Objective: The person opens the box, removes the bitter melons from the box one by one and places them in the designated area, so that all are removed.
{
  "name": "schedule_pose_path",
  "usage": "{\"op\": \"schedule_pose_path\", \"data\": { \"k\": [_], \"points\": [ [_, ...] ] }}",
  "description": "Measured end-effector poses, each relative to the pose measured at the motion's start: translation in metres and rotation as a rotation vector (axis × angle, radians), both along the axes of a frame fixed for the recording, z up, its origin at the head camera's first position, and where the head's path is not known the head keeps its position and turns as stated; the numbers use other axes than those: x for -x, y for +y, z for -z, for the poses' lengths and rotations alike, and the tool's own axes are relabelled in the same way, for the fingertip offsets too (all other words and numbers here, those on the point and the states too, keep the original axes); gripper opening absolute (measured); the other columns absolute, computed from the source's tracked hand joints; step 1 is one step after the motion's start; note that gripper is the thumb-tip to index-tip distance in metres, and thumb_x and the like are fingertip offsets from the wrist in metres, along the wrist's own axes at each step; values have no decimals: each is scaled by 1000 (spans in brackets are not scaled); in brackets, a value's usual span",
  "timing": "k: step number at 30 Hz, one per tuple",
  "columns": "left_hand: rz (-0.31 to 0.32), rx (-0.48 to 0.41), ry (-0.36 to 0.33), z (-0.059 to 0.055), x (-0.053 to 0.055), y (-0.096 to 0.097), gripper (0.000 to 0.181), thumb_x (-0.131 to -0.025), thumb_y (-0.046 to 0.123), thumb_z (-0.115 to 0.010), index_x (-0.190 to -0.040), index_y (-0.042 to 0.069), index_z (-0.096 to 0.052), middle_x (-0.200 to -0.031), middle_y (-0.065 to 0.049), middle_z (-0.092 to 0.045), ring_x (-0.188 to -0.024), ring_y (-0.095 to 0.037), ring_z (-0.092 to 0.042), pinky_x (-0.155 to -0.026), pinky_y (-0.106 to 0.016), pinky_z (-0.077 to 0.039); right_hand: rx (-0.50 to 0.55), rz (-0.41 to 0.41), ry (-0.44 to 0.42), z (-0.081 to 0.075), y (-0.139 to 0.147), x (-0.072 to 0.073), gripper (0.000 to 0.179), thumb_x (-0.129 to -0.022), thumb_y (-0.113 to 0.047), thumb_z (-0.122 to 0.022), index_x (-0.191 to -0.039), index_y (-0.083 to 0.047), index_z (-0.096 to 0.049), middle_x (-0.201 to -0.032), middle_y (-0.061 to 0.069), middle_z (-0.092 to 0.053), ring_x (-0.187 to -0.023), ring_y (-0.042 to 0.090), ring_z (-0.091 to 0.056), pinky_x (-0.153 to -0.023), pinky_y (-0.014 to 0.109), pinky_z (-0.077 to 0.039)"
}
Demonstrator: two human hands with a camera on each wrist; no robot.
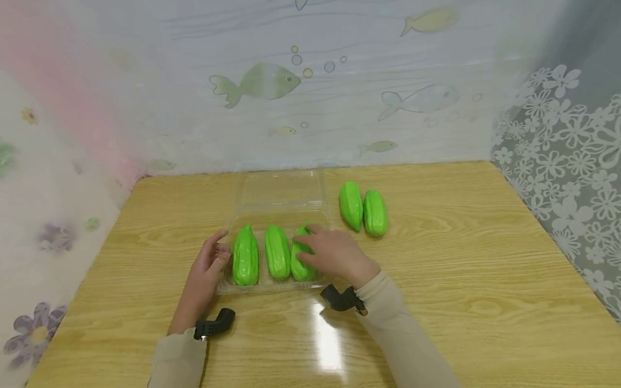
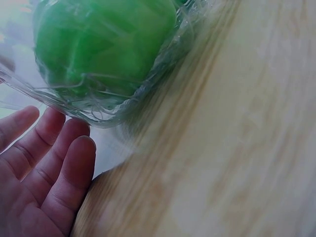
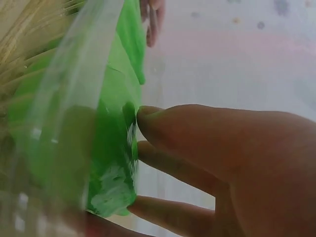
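A clear plastic clamshell box (image 1: 274, 289) lies on the table with its lid (image 1: 281, 188) folded back. Inside, side by side, are three glossy green, ridged, gourd-like pieces: a left one (image 1: 246, 258), a middle one (image 1: 277, 253) and a right one (image 1: 299, 264). My right hand (image 1: 335, 253) spreads over the right piece, and its thumb and fingertips touch the top in the right wrist view. My left hand (image 1: 206, 275) is beside the box's left wall, fingers loosely extended; in the left wrist view its fingertips (image 2: 74, 128) are against the plastic edge.
Two more green pieces, a left one (image 1: 351, 205) and a right one (image 1: 375, 213), lie on the wooden table (image 1: 461, 258) to the right of the box. A wall (image 1: 339, 118) with fish pictures stands behind the table. Black wrist cameras sit on both wrists.
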State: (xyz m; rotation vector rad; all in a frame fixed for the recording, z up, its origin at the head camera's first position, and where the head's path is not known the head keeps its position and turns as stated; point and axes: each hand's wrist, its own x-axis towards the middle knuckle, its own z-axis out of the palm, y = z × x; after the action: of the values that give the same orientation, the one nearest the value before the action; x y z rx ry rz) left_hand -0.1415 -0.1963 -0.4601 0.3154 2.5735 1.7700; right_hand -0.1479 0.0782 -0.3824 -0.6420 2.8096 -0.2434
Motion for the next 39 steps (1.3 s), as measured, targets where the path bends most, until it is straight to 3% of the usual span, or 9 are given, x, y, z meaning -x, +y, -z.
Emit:
{"op": "schedule_pose_path", "data": {
  "k": [7, 10, 14, 17, 23, 30, 35, 39],
  "points": [
    [-3, -7, -4, 1, 0, 0, 41, -96, 16, -39, -137, 17, -31, -107, -12, -46, -94, -18, -45, -79, -19, -37, 25, -32, 30, 1, -3, 0, 46, -90, -44, -46, -131, -25, -46, -134, 5, -41, -90, 21, -59, -58, 30, -44],
    [-3, -14, 0, 1, 1, 1, 41, -96, 14, -39, -137, 17, -31, -106, -12, -46, -94, -18, -46, -79, -19, -37, 56, -63, 27, 3, -5, 1, 46, -90, -43, -46, -132, -23, -45, -134, 6, -40, -101, 24, -55, -72, 36, -46],
    [-1, -19, -1, 2, 2, 1, 42, -96, 14, -39, -137, 18, -31, -107, -13, -46, -94, -18, -46, -79, -18, -37, 96, -90, 6, 8, -8, 2, 45, -92, -42, -44, -132, -22, -45, -138, 9, -34, -111, 27, -49, -87, 41, -40],
    [0, -20, -3, 3, 3, 1, 42, -96, 15, -39, -137, 18, -31, -107, -13, -46, -94, -18, -45, -79, -18, -37, 113, -83, -6, 11, -9, 2, 46, -92, -43, -43, -132, -23, -44, -140, 10, -30, -114, 29, -46, -91, 42, -37],
    [-7, 4, 4, 4, 3, 0, 41, -96, 15, -39, -137, 19, -32, -107, -14, -47, -93, -18, -46, -78, -18, -37, 111, -56, -67, 16, -13, 1, 48, -93, -46, -35, -137, -26, -36, -146, 12, -17, -116, 31, -43, -90, 45, -37],
    [-5, 0, 2, 4, 3, 0, 41, -96, 17, -39, -137, 18, -31, -106, -15, -46, -93, -18, -45, -78, -19, -37, 89, -53, -29, 19, -17, -1, 64, -85, -59, -43, -139, -25, -32, -147, 13, -12, -109, 31, -50, -80, 42, -44],
    [-5, -2, -5, 5, 3, 0, 41, -96, 17, -39, -137, 19, -31, -106, -14, -46, -93, -19, -45, -78, -19, -37, 129, -28, -32, 19, -16, -1, 64, -82, -43, -56, -139, -24, -33, -147, 12, -12, -111, 30, -48, -78, 41, -44],
    [-6, -7, -4, 5, 2, 0, 41, -96, 16, -39, -136, 18, -32, -106, -14, -46, -93, -20, -46, -78, -19, -37, 155, -23, -30, 19, -15, -1, 63, -80, -34, -57, -138, -24, -34, -147, 12, -12, -111, 29, -48, -76, 39, -45]
  ]
}}
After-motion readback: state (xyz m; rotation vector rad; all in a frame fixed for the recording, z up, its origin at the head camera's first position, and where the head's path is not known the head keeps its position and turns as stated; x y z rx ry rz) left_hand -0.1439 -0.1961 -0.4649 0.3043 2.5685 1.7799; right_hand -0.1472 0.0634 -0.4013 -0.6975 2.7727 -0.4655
